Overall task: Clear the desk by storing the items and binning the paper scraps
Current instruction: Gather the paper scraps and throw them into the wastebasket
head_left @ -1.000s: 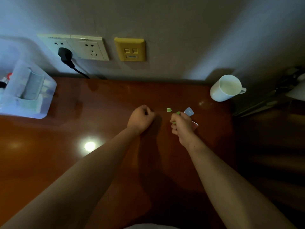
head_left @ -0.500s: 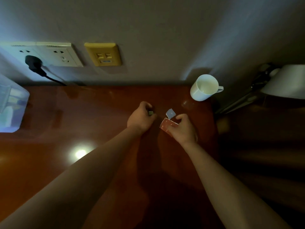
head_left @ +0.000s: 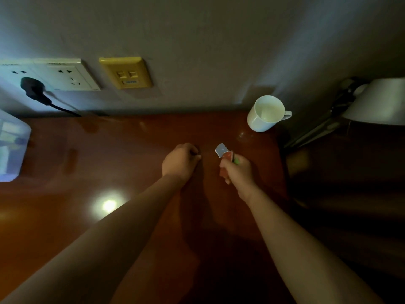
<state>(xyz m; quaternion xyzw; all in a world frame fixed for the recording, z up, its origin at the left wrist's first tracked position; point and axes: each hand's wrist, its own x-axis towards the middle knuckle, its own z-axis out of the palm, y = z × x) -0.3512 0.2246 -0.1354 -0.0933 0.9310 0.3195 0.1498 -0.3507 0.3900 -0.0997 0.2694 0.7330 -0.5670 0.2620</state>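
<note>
My left hand (head_left: 182,163) rests on the brown desk (head_left: 109,154) with its fingers curled tight; the small green scrap it reached is hidden inside them. To its right, my right hand (head_left: 237,172) grips a red paper scrap (head_left: 228,155), and a bit of a green scrap (head_left: 236,161) shows between the fingers. A blue-grey scrap (head_left: 221,149) sticks out beside the red one at the fingertips; whether it is held or lies on the desk I cannot tell.
A white mug (head_left: 265,114) stands at the back right by the wall. A clear plastic storage box (head_left: 11,145) sits at the far left edge. A white lamp shade (head_left: 377,102) hangs past the desk's right edge. A black plug (head_left: 32,89) sits in the wall socket.
My left hand moved onto the loose green scrap and closed over it. My right hand took hold of the red scrap and lifted it upright. The view shifted right.
</note>
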